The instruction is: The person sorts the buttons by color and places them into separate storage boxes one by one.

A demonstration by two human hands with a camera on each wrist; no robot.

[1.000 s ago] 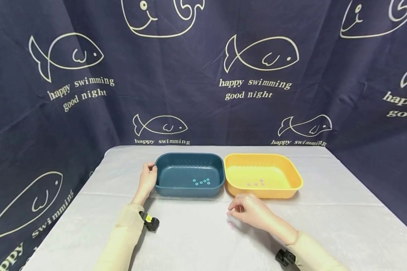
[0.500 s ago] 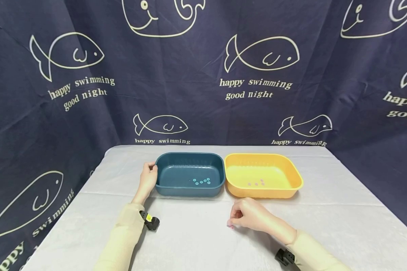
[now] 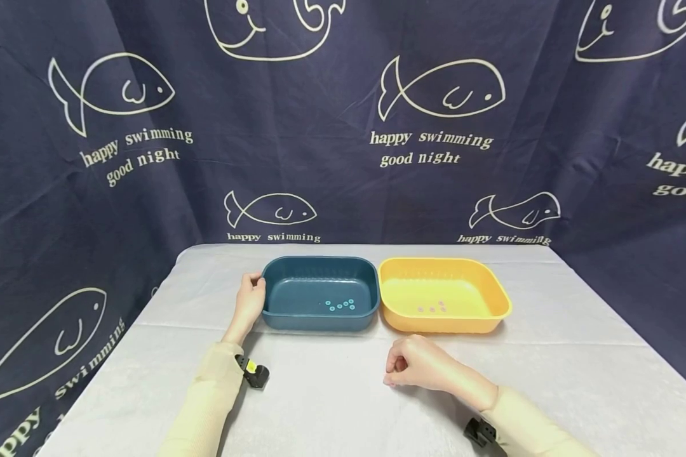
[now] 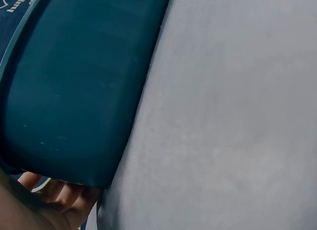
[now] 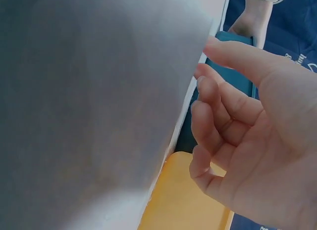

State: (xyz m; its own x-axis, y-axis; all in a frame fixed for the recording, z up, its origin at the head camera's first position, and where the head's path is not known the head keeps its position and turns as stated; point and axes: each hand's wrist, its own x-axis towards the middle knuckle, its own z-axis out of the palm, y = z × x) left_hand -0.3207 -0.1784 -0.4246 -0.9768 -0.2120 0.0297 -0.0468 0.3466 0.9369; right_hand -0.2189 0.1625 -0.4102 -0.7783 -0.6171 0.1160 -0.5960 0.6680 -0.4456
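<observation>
A dark blue plastic bin [image 3: 320,324] holds several small blue discs, perhaps buttons or beads [image 3: 340,306]. My left hand [image 3: 250,297] holds the bin's left end, its fingers [image 4: 69,195] curled against the end wall in the left wrist view. Beside it stands a yellow bin [image 3: 446,325] with several small pink discs [image 3: 432,310] on its floor. In front of the yellow bin, my right hand [image 3: 417,363] is at the tabletop with fingers curled and thumb and index tips close together. A trace of pink shows at those fingertips; whether a disc is pinched there is hidden.
Both bins stand side by side on a white cloth-covered table [image 3: 320,393]. A dark blue curtain [image 3: 343,114] with white fish drawings hangs behind. A black device is strapped on each wrist.
My right hand has come down and slightly towards me onto the pink discs on the cloth, which it now mostly covers. The left hand and both bins stay in place.
</observation>
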